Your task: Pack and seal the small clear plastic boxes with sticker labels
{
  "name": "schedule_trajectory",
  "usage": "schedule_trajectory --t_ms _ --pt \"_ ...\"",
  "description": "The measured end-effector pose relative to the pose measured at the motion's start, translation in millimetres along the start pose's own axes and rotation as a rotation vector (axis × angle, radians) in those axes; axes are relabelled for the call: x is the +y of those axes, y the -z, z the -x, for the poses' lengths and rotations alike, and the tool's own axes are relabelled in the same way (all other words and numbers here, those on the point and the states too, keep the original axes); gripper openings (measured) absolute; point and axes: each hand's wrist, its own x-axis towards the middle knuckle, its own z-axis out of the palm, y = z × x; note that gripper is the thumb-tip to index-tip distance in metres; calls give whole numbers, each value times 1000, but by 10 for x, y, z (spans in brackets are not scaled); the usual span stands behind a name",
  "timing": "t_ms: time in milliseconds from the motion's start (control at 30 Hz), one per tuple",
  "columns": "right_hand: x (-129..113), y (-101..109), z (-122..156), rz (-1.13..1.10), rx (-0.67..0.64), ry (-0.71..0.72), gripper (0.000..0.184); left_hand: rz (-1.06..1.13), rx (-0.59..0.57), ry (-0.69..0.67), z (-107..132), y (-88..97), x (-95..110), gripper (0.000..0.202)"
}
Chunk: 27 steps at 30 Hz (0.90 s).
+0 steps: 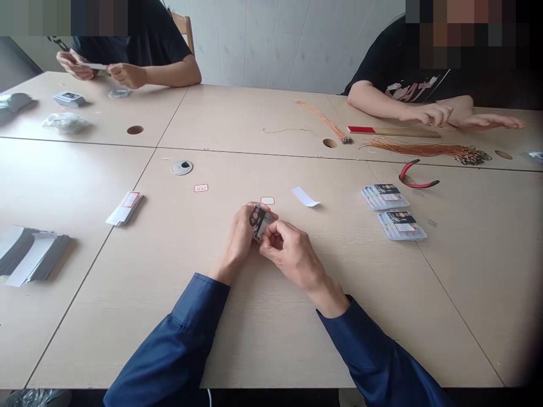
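Near the middle of the table, my left hand [238, 234] grips a small clear packet with a black printed card [259, 221]. At the packet's right side, my right hand [291, 249] has its thumb and forefinger pinched together over a pale patch of the packet. Whether those fingertips hold a sticker or the packet's edge is hidden. Just beyond my hands lies a small red-bordered label [267, 200], with a second label [201, 188] to its left. A curled white paper strip [305, 197] rests to the right.
Two stacks of similar packets [385, 196] lie on the right, near red-handled pliers [418, 183]. Folded paper strips [126, 209] and a larger paper pile [36, 254] are on the left. Copper wires [428, 150] spread across the far side, where two people sit working.
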Motion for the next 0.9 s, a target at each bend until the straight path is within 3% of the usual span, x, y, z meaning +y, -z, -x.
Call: schedule_trajectory --t_ms 300,500,767,900 --pt "59 102 -2 -95 6 -137 10 174 -15 96 -3 6 67 26" --pt "42 125 25 -153 36 -145 20 212 -4 127 3 -1 111 26" --pt "-24 149 45 -229 -40 -185 38 265 -48 128 5 15 107 26" --pt "-35 131 39 -291 -57 -224 33 278 -51 143 -1 23 111 25"
